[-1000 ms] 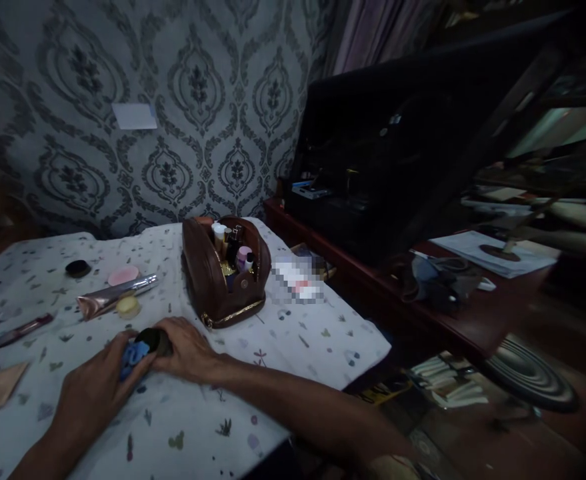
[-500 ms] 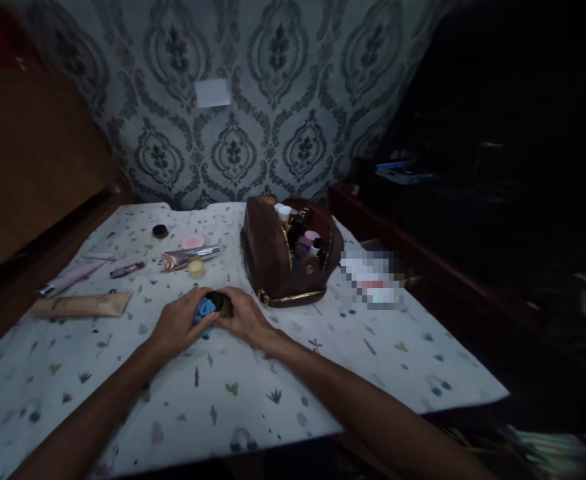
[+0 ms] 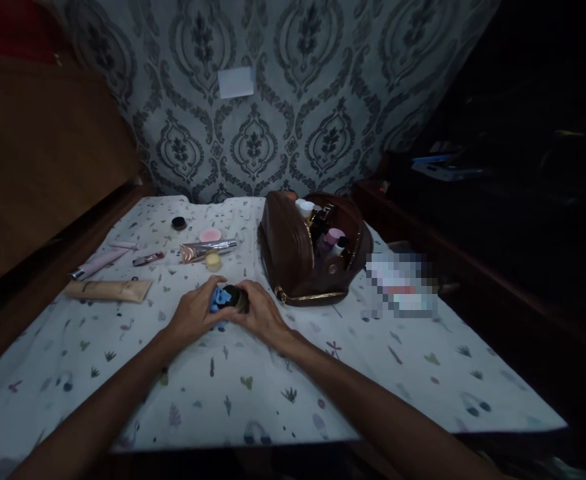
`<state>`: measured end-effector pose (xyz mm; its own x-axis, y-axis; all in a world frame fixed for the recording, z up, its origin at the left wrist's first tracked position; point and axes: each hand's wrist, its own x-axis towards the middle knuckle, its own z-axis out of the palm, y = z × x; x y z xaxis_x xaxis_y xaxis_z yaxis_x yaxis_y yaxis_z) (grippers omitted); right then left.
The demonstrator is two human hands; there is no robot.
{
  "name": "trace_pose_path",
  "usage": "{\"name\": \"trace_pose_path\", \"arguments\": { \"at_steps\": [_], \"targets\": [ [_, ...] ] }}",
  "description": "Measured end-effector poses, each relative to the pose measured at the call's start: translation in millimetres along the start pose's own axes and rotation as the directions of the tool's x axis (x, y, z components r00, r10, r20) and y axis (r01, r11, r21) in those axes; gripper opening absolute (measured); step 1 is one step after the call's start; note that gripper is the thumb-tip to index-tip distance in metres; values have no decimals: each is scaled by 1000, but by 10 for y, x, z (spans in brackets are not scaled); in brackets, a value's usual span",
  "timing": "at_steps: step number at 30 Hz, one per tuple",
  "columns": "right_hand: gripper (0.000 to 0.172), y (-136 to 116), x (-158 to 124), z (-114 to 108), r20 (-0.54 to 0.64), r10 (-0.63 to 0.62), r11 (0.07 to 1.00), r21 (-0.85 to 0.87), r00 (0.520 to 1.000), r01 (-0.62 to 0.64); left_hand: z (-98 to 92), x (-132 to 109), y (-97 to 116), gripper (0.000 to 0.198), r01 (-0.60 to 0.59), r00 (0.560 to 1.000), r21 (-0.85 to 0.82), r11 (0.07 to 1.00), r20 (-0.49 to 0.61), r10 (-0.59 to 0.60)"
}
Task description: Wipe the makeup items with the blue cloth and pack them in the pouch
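When traced outward from the curled fingers of the left hand (image 3: 193, 310) and right hand (image 3: 263, 312), first a small yellow pot (image 3: 213, 261), just beyond the left fingertips and in the way of a straight reach to a silver-and-copper tube (image 3: 197, 251) close behind. Farther past the fingers, a pink disc (image 3: 210, 235), then a squat black round piece (image 3: 179, 223), well apart. Off to the left of the left fingers, a tan tube (image 3: 110, 291) lying flat, a slim dark-red tube (image 3: 148, 259), and 2 pale pink items: 1 wider tube (image 3: 99, 263) and 1 thin stick (image 3: 124, 245). Beneath the fingers, a white cloth (image 3: 423, 387) with small printed motifs. Far beyond, a patterned wall (image 3: 293, 143) bearing a white card (image 3: 236, 82).

Near the right fingers, a little beyond and to the right: a brown bag (image 3: 283, 247), upright, unzipped, in the way toward a packet (image 3: 403, 283) blurred into squares. Inside, a white-capped container (image 3: 306, 209), a pink-capped bottle (image 3: 333, 236) and a black-capped bottle (image 3: 341, 246), plus darker pieces too dim to make out.

Between both sets of fingers: a dark round item (image 3: 237, 300), gripped from the right by bent thumb and fingers. Against its left side, a crumpled blue piece (image 3: 219, 299), clasped by the left thumb and fingers. Thumbs close together; impossible to tell whether touching.
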<state>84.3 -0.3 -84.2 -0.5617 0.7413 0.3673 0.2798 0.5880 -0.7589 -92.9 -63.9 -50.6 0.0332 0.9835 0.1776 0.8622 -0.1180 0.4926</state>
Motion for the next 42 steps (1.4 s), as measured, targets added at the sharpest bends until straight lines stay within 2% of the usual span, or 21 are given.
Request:
{"name": "trace_pose_path", "arguments": {
  "at_steps": [2,5,9,15,24,28,35,40,42],
  "targets": [
    [36,16,3,5,-10,-19,1000,-1,1000,19,-23,-13,-18,57,-94,995,-79,992,8,95],
    [37,18,7,3,-13,-38,999,-8,999,38,-39,-15,-35,49,-177,984,-139,974,8,180],
    [41,-1,4,-14,-7,-67,998,-3,998,67,-30,3,-18,33,-87,996,-119,989,-33,84],
    [44,-4,-2,-16,-1,-84,996,-10,997,84,-29,17,-4,32,13,1000,-83,996,-22,-15],
    [44,-4,3,-17,-5,-62,998,-16,998,62,-53,24,-3,34,45,999,-108,993,5,-45],
    [46,-30,0,-49,13,-46,999,-13,999,46,-42,28,-34,34,5,1000,-175,984,6,-4],
    [45,-27,15,-63,20,-43,999,-2,999,43,-73,51,-121,46,-93,992,-420,903,34,118],
    [51,10,34,-49,12,-20,1000,9,1000,20,-114,57,-112,69,12,994,-461,887,104,41],
    [52,8,32,-50,2,-23,1000,12,1000,23,-114,55,-102,68,45,996,-436,899,93,-5]
  ]
}}
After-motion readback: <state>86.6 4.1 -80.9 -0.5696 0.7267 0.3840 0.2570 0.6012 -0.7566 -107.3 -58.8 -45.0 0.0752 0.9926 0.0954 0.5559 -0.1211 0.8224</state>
